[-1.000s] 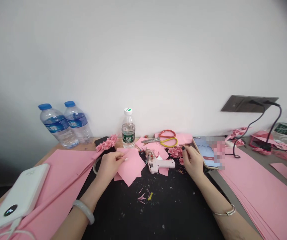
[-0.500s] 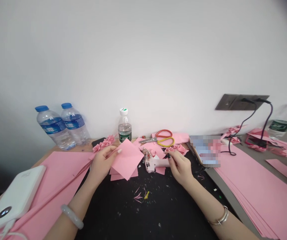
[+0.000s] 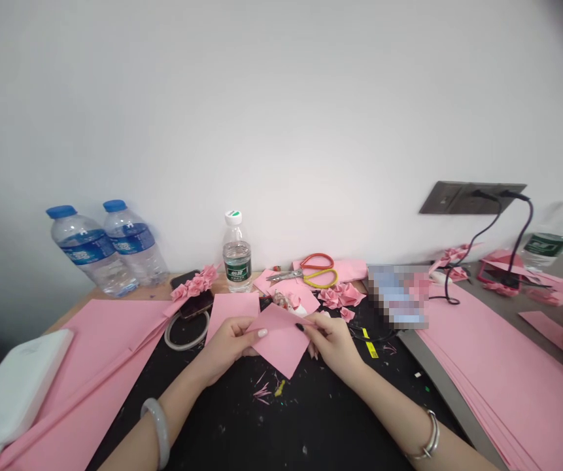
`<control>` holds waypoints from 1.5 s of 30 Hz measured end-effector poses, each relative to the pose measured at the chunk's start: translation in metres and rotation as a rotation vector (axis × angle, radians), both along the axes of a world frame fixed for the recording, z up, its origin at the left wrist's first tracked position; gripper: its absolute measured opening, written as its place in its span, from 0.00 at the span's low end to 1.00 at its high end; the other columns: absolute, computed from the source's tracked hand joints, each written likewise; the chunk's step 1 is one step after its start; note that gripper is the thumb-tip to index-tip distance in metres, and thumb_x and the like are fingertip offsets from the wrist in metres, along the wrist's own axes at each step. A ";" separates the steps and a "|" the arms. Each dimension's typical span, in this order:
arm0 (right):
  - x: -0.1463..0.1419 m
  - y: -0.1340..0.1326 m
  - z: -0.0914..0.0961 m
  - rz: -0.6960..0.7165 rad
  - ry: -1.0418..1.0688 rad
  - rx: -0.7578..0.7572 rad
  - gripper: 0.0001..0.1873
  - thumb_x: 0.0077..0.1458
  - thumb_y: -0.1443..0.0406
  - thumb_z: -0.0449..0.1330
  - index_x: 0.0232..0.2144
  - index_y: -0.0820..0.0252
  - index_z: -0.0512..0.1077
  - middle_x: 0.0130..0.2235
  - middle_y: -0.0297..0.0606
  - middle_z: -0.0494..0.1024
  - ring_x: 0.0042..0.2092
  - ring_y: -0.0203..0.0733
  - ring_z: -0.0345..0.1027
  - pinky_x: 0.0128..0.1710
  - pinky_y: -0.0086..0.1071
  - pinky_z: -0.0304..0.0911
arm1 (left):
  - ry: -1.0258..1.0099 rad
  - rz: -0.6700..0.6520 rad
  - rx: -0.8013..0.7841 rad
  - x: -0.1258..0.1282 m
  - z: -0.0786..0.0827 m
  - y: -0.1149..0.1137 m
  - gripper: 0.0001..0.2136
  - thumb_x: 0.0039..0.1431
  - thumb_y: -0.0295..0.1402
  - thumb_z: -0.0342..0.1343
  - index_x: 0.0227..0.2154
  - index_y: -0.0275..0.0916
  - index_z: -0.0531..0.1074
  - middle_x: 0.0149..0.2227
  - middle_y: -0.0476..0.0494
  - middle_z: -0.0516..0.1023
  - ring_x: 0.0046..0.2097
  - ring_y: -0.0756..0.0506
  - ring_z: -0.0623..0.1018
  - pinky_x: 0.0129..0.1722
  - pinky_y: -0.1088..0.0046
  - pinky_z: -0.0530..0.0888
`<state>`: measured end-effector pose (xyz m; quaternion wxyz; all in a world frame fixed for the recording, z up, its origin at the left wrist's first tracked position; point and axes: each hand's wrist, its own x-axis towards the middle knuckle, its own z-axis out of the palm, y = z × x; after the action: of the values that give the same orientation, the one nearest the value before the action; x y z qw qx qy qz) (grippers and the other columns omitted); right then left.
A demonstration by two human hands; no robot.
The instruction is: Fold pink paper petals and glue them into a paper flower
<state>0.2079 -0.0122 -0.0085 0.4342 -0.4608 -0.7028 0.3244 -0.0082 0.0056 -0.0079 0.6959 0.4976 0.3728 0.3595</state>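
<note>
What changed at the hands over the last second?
The right hand has come in and now pinches the pink paper square along with the left hand. The square has shifted right, away from the other pink sheet. The scissors and water bottles stayed put.

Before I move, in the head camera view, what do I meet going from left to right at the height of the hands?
White power bank → left hand → pink paper square → right hand → stack of pink paper sheets

Matt pink paper (image 3: 280, 340), smooth plastic bottles (image 3: 87, 254)
</note>
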 end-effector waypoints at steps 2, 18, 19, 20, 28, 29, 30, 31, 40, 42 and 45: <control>0.000 0.001 -0.003 0.004 0.042 -0.036 0.14 0.59 0.61 0.49 0.31 0.61 0.72 0.13 0.26 0.66 0.13 0.33 0.62 0.14 0.24 0.57 | -0.006 -0.004 -0.018 -0.003 -0.001 0.002 0.14 0.49 0.40 0.60 0.36 0.35 0.76 0.33 0.43 0.79 0.36 0.44 0.77 0.40 0.66 0.74; 0.000 0.000 0.003 -0.001 0.022 -0.086 0.15 0.59 0.59 0.49 0.28 0.61 0.69 0.15 0.29 0.68 0.15 0.35 0.64 0.16 0.26 0.60 | 0.200 0.220 0.096 -0.007 -0.004 -0.001 0.13 0.49 0.42 0.58 0.27 0.36 0.72 0.22 0.52 0.71 0.25 0.50 0.72 0.27 0.74 0.73; 0.000 0.000 0.003 0.023 0.017 -0.082 0.15 0.60 0.59 0.47 0.31 0.61 0.70 0.16 0.30 0.70 0.16 0.35 0.64 0.17 0.26 0.61 | 0.250 0.282 0.130 -0.012 -0.003 0.002 0.13 0.50 0.43 0.57 0.27 0.36 0.71 0.20 0.53 0.69 0.22 0.51 0.70 0.24 0.76 0.72; 0.001 0.000 0.003 0.033 0.009 -0.062 0.16 0.61 0.59 0.46 0.33 0.61 0.69 0.18 0.31 0.71 0.16 0.35 0.65 0.17 0.26 0.62 | 0.305 0.349 0.189 -0.018 -0.001 0.004 0.13 0.51 0.43 0.55 0.29 0.37 0.71 0.19 0.54 0.68 0.21 0.51 0.69 0.22 0.76 0.70; 0.016 0.001 0.013 -0.190 -0.048 0.154 0.15 0.62 0.60 0.45 0.31 0.59 0.68 0.20 0.32 0.70 0.18 0.35 0.62 0.20 0.27 0.58 | 0.897 0.598 0.557 -0.064 0.011 0.031 0.15 0.55 0.41 0.47 0.39 0.39 0.73 0.39 0.42 0.79 0.40 0.40 0.76 0.40 0.67 0.70; 0.019 0.001 0.016 -0.228 -0.052 0.180 0.14 0.62 0.61 0.45 0.31 0.59 0.68 0.19 0.32 0.70 0.18 0.35 0.61 0.19 0.27 0.57 | 0.918 0.609 0.559 -0.065 0.010 0.034 0.17 0.55 0.40 0.47 0.42 0.38 0.72 0.40 0.41 0.78 0.37 0.41 0.76 0.39 0.66 0.70; 0.022 0.002 0.020 -0.273 -0.054 0.207 0.14 0.61 0.61 0.45 0.31 0.59 0.68 0.20 0.32 0.69 0.18 0.35 0.61 0.19 0.27 0.57 | 0.932 0.615 0.581 -0.065 0.009 0.035 0.18 0.55 0.38 0.47 0.46 0.37 0.70 0.42 0.41 0.77 0.34 0.43 0.76 0.39 0.65 0.70; 0.026 0.003 0.026 -0.319 -0.056 0.235 0.13 0.61 0.61 0.46 0.33 0.59 0.68 0.20 0.32 0.70 0.18 0.35 0.60 0.19 0.27 0.57 | 0.959 0.625 0.626 -0.065 0.008 0.036 0.20 0.54 0.38 0.47 0.48 0.37 0.67 0.45 0.39 0.76 0.31 0.44 0.76 0.40 0.65 0.70; 0.042 0.008 0.034 -0.220 -0.653 0.278 0.20 0.50 0.67 0.60 0.47 0.58 0.64 0.42 0.42 0.75 0.43 0.48 0.68 0.41 0.39 0.65 | 0.944 0.493 0.889 -0.029 0.026 0.013 0.15 0.57 0.36 0.47 0.46 0.40 0.68 0.51 0.41 0.70 0.46 0.42 0.73 0.46 0.66 0.69; 0.035 0.010 0.019 -0.163 -0.804 0.276 0.25 0.47 0.70 0.61 0.49 0.62 0.63 0.44 0.47 0.73 0.46 0.52 0.67 0.43 0.42 0.64 | 0.878 0.398 0.945 -0.015 0.026 0.008 0.15 0.57 0.34 0.47 0.46 0.40 0.68 0.50 0.42 0.70 0.50 0.42 0.70 0.51 0.66 0.66; 0.026 0.013 0.003 -0.188 -0.960 0.277 0.29 0.47 0.69 0.62 0.52 0.66 0.60 0.44 0.51 0.72 0.45 0.56 0.65 0.40 0.44 0.65 | 0.839 0.269 0.921 0.001 0.022 0.004 0.15 0.58 0.32 0.46 0.48 0.43 0.66 0.51 0.43 0.69 0.52 0.43 0.69 0.52 0.65 0.66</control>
<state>0.2342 0.0004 -0.0058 0.1464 -0.5573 -0.8150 -0.0608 -0.0077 0.0095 0.0142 0.1544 0.7931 0.4802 0.3414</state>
